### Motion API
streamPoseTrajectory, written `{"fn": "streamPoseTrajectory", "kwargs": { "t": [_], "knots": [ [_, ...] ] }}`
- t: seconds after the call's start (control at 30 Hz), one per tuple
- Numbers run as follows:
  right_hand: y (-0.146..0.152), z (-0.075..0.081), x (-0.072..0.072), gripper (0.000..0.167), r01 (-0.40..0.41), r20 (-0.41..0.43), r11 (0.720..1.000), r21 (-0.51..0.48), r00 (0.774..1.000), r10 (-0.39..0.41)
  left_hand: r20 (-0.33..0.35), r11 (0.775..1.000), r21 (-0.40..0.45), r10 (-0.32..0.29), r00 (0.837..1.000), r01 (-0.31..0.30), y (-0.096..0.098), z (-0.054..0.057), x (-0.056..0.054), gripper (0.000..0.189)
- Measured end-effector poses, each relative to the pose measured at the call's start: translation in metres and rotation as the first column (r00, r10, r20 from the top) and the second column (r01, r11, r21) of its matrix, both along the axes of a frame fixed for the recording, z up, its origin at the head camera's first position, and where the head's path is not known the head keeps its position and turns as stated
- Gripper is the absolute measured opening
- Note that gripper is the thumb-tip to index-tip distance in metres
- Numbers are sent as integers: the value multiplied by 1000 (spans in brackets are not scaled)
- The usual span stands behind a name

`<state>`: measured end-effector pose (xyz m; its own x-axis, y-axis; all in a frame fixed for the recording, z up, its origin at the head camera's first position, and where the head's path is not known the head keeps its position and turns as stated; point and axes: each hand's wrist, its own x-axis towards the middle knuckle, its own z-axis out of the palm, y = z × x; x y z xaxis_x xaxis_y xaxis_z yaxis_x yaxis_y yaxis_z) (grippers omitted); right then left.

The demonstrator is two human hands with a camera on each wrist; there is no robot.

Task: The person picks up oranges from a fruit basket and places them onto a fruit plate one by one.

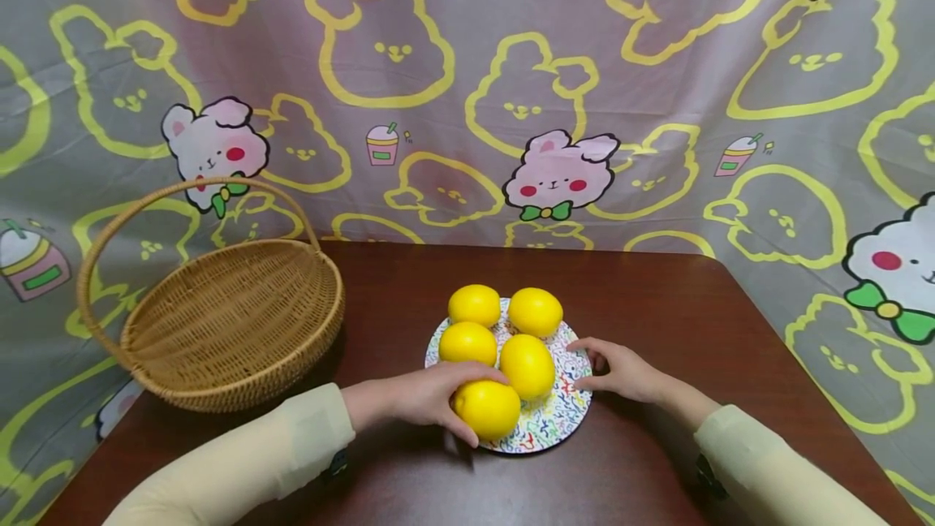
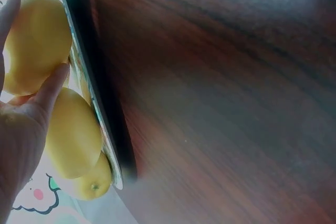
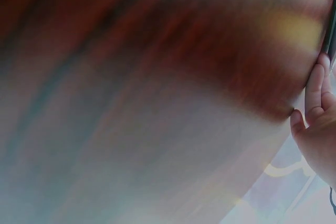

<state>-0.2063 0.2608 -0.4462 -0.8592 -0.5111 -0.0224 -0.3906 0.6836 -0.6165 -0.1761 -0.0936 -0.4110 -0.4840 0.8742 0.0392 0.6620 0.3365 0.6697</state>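
A round plate (image 1: 570, 408) with a multicoloured squiggle pattern lies on the table and carries several yellow lemons. My left hand (image 1: 431, 392) grips the nearest lemon (image 1: 488, 411), thumb on the near side and fingers over its far side. That lemon (image 2: 39, 43) also shows between thumb and fingers in the left wrist view. Right beside it on the plate sits another lemon (image 1: 527, 367); the others lie farther back, one of them a lemon (image 1: 475, 305) at the back left. At the plate's right rim, my right hand (image 1: 621, 370) rests with its thumb and forefinger spread apart.
On the left of the brown table (image 1: 628, 291) stands a wicker basket (image 1: 234, 311) with a tall arched handle, its inside facing me. A patterned cloth (image 1: 453, 128) hangs behind the table and along its sides.
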Motion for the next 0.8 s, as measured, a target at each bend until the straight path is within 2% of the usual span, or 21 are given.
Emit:
{"fn": "streamPoseTrajectory", "kwargs": {
  "t": [0.27,0.5,0.8],
  "knots": [
    [1,-1,0,56,-5,8,1000,3,1000,5,-65,1000,-22,-1,998,0,-2,2,1,76],
    [1,-1,0,56,-10,-2,1000,-1,1000,10,-163,997,-70,18,987,-30,-7,4,2,77],
    [1,-2,0,56,-11,-6,1000,-2,1000,11,-121,996,-52,65,990,-71,-7,3,2,78]
  ]
}}
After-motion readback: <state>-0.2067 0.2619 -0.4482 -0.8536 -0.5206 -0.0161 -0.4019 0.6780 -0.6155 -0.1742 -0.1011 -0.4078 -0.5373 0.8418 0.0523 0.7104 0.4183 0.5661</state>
